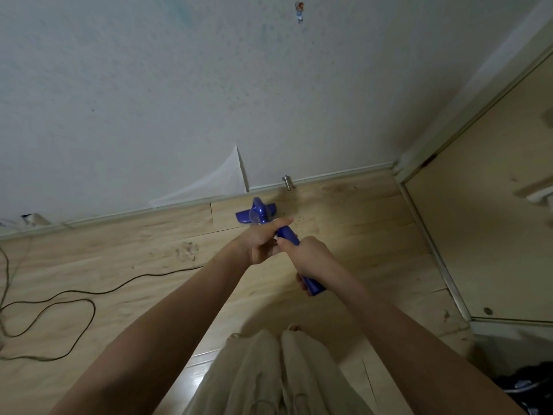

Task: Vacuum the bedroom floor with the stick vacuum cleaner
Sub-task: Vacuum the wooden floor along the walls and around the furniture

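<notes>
Blue stick vacuum (263, 215) in both hands' grip

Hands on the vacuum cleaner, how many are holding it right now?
2. The left hand grips the blue vacuum cleaner farther down its handle, nearer the floor head; the right hand grips the upper end, nearer the person.

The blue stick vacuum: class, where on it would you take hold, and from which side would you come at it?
Probably grip the stick vacuum on its long blue handle, coming from the near, upper end. The shaft slopes up from the floor head by the wall toward the person, offering a round bar to wrap. The left hand and right hand already hold it there, one above the other.
</notes>
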The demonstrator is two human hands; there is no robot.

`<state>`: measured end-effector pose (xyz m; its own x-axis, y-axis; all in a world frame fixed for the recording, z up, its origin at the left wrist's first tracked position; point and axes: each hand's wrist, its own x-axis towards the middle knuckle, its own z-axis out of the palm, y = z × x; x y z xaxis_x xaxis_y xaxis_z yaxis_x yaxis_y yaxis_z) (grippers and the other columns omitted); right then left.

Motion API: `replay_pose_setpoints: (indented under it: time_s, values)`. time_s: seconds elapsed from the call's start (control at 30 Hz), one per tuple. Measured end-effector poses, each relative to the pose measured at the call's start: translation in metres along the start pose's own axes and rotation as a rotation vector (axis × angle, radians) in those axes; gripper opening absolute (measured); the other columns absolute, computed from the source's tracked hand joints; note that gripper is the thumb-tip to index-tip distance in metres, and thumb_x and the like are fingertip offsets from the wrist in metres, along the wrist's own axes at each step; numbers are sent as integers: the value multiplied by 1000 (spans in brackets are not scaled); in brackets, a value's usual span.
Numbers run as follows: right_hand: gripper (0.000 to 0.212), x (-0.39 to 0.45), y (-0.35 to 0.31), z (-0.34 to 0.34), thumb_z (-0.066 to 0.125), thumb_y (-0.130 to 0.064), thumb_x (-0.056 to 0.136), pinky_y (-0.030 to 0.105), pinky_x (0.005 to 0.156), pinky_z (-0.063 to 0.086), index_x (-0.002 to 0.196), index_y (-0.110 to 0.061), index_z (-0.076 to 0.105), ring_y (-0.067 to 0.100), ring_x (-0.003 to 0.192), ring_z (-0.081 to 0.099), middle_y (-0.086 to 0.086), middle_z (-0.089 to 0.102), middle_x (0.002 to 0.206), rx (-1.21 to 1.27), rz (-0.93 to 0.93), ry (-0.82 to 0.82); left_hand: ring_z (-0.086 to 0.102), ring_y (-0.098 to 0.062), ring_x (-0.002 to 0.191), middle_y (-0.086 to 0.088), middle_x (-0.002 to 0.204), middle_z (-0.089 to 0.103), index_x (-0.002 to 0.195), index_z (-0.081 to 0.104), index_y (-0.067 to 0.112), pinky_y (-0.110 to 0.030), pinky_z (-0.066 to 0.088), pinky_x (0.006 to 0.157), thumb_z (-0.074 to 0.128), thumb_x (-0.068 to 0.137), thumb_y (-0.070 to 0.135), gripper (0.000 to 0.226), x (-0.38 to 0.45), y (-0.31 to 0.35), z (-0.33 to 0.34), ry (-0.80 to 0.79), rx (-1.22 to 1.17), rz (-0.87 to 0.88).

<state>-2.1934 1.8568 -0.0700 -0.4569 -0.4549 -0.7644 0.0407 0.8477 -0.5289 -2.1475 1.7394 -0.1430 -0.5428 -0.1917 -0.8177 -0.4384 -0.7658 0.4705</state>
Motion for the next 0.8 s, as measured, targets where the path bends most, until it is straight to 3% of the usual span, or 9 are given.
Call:
replay_pose_setpoints:
  time_s: [0.1,0.27,0.4,0.57,0.67,0.8]
  values:
    - [39,10,6,0,42,-48,99,21,39,41,100,-9,47,15,48,52,6,54,69,-36,-16,25,59,-19,84,-10,93,59,99,56,7,-27,55,73,67,88,19,19,6,-1,9,36,-9,24]
    - [42,22,22,5,42,-51,99,27,46,44,102,-10,46,15,50,53,5,55,73,-71,-14,80,61,-23,75,-16,93,59,101,52,2,-32,55,65,68,87,11,23,18,-7,18,143,-36,49]
    - [44,21,35,1,42,-52,98,26,42,42,107,-9,48,15,49,52,5,55,75,-87,-5,101,64,-23,71,-16,87,62,99,51,2,-33,56,62,68,86,8,22,22,-15,27,173,10,70]
    - [46,9,46,-14,42,-52,98,24,40,41,110,-8,50,15,48,52,6,56,75,-73,17,140,67,-28,85,-19,98,64,103,53,2,-39,58,78,69,85,10,26,24,-20,45,161,109,75]
    - [45,-8,54,-20,43,-51,98,24,40,40,109,-8,51,14,47,52,5,55,73,6,27,149,66,-33,102,-22,108,64,91,51,4,-44,54,90,72,83,12,23,18,-26,55,161,161,51]
    - [39,-34,68,-9,45,-48,98,25,44,44,104,-10,51,13,49,52,4,54,71,127,38,163,65,-33,105,-23,116,62,88,49,6,-47,52,93,73,82,12,25,6,-40,59,123,237,10]
